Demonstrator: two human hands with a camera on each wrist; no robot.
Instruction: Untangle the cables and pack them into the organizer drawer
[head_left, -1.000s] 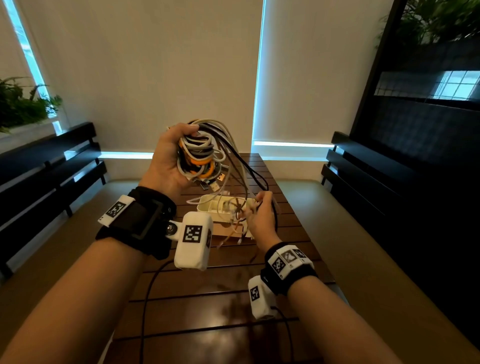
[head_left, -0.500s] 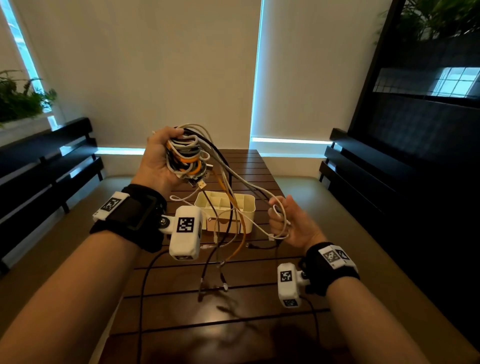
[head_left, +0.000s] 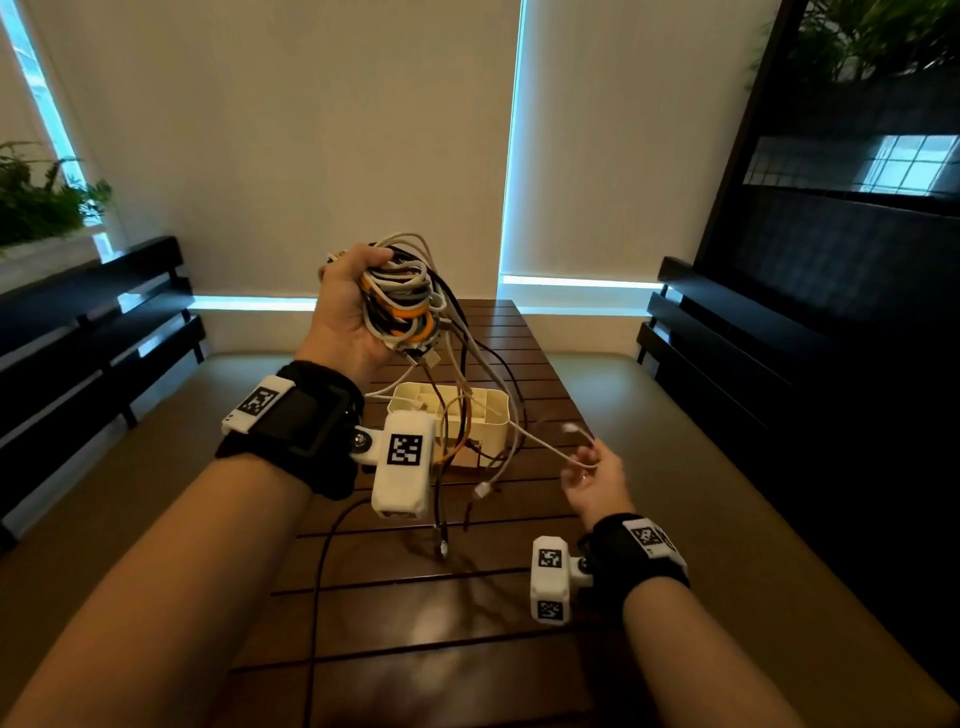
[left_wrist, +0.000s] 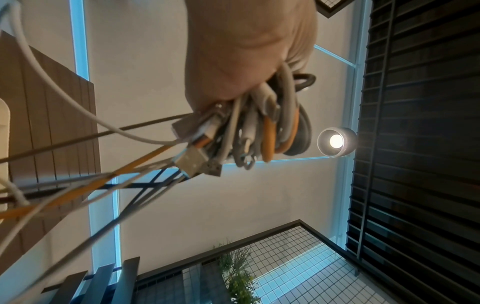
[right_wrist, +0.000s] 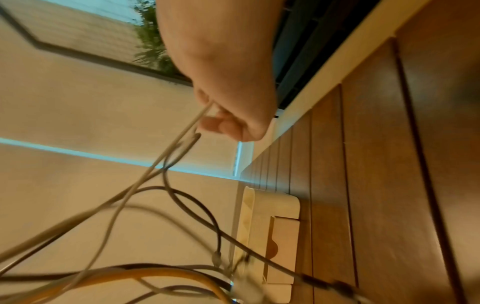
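Head: left hand (head_left: 349, 306) clutching cable bundle (head_left: 402, 301) above organizer drawer (head_left: 467, 410); right hand (head_left: 589, 475) pinching white cable (head_left: 540, 444), stretching right and nearer from bundle.
Left wrist: gripping bundle (left_wrist: 259, 127).
Right wrist: pinching cable (right_wrist: 182, 133) beside drawer (right_wrist: 270, 236).

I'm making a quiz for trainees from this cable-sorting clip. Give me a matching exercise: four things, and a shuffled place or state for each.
Things:
1. cable bundle
2. white cable
3. organizer
4. left hand

States:
A. stands on the wooden table
B. pinched by the right hand
C. raised, gripping the tangle
D. coiled white, grey, orange and black loops

Pairs: 1-D, 2-B, 3-A, 4-C
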